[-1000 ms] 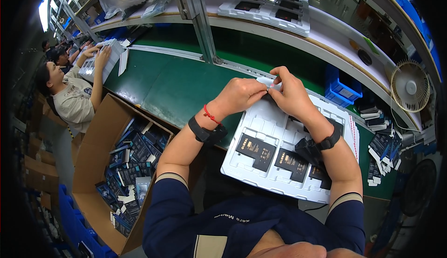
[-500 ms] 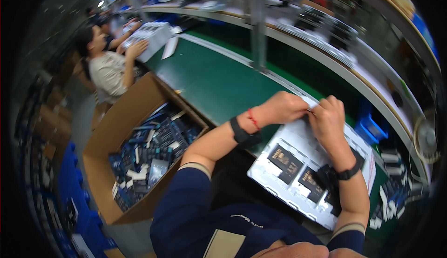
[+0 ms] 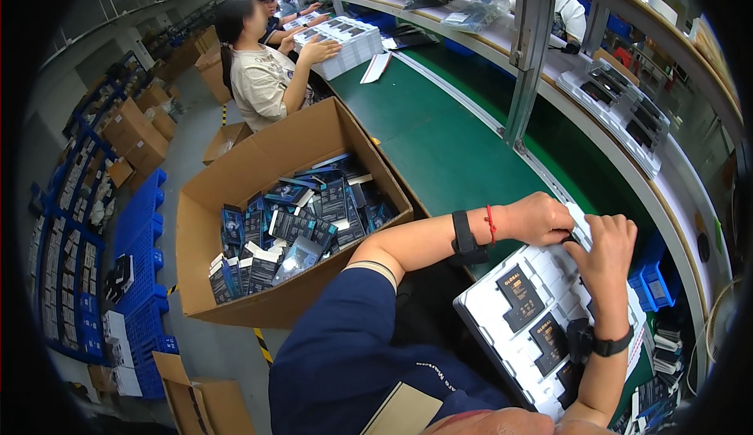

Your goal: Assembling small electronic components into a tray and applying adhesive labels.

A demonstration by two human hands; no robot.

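Observation:
A white moulded tray (image 3: 555, 278) lies at the lower right, with several flat black L-shaped batteries (image 3: 520, 297) in its pockets. Over the tray's far end, my left hand (image 3: 537, 219) and my right hand (image 3: 608, 248) are close together, fingers curled and pinched. A small dark bit shows between the fingertips, but what they grip is mostly hidden. My right forearm crosses above the tray and covers some of its pockets. Each wrist wears a black strap.
To the left stands a big open cardboard box (image 3: 205, 227) full of small dark cartons (image 3: 302, 227). A blue bin (image 3: 649, 282) and more small cartons (image 3: 667, 356) are at the right. A metal post (image 3: 536, 66) rises behind the green bench. A co-worker (image 3: 263, 82) handles stacked trays (image 3: 353, 57).
The view has turned, so the bench, box and tray sit further right in the picture, and it is sharper. My hands stay together over the tray's far end.

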